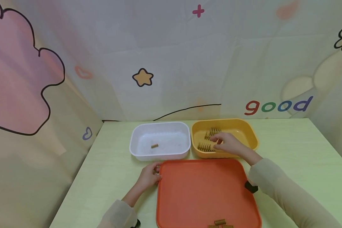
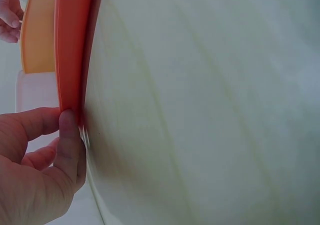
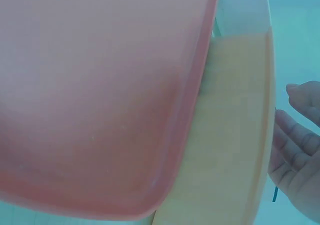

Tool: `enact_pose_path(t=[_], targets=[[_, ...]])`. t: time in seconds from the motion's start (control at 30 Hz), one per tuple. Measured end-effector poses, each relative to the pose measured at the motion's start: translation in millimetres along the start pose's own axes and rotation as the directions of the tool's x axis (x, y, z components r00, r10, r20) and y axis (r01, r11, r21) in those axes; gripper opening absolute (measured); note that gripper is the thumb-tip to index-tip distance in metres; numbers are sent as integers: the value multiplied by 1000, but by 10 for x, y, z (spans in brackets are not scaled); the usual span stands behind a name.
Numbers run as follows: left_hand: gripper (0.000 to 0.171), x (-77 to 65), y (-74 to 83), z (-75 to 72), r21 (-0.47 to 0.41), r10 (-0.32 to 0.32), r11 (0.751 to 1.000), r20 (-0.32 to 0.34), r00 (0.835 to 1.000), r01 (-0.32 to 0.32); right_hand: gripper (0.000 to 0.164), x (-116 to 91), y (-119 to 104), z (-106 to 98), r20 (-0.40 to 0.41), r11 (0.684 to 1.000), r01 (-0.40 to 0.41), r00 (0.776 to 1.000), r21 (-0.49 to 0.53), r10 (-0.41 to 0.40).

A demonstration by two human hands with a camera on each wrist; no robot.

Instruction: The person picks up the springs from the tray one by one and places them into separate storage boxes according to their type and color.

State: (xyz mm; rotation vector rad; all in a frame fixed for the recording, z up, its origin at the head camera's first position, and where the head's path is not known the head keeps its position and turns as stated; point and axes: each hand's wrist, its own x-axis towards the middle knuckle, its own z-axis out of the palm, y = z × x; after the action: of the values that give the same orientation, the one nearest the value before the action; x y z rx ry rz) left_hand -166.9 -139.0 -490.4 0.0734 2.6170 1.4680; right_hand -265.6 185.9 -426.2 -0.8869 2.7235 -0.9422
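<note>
My left hand (image 1: 147,177) grips the far left corner of the red-orange tray (image 1: 202,186). In the left wrist view, thumb and fingers (image 2: 69,135) pinch the tray's rim (image 2: 72,45). Over the yellow bin (image 1: 245,136), my right hand (image 1: 229,144) reaches in from the right, thumb and fingers apart with nothing seen between them. Brass coil springs (image 1: 204,147) lie right by its fingertips, and more springs (image 1: 215,130) sit farther back in the bin. From the right wrist, the bin's wall (image 3: 225,110) hides the springs, while the hand (image 3: 302,155) shows loosely bent fingers.
A white bin (image 1: 171,139) stands left of the yellow one, with one small spring (image 1: 154,146) inside. Several springs (image 1: 220,222) lie at the tray's near edge. Behind the pale green table (image 1: 296,152) rises a printed cloth backdrop (image 1: 174,95).
</note>
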Motion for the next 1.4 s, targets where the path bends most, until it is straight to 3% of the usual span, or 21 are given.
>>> enact_pose_path(t=[0.3,0.7,0.87,1.13,1.4], targets=[[47,8,-16,6,-9,0,1000,1,1000,0,25,-110,-68,7,-19,1000,-6,1000,4,6],[46,14,-33,9,-12,7,1000,5,1000,-7,20,-190,-103,64,-80,999,53,995,8,-52],[46,22,-39,7,-10,10,1000,3,1000,-9,24,-235,-141,62,-80,998,58,995,13,-57],[46,30,-43,4,9,6,1000,3,1000,-6,30,-333,-181,82,-146,996,79,987,35,-73],[45,19,-24,2,0,4,1000,11,1000,-4,27,-447,-213,57,-91,996,32,996,79,-24]])
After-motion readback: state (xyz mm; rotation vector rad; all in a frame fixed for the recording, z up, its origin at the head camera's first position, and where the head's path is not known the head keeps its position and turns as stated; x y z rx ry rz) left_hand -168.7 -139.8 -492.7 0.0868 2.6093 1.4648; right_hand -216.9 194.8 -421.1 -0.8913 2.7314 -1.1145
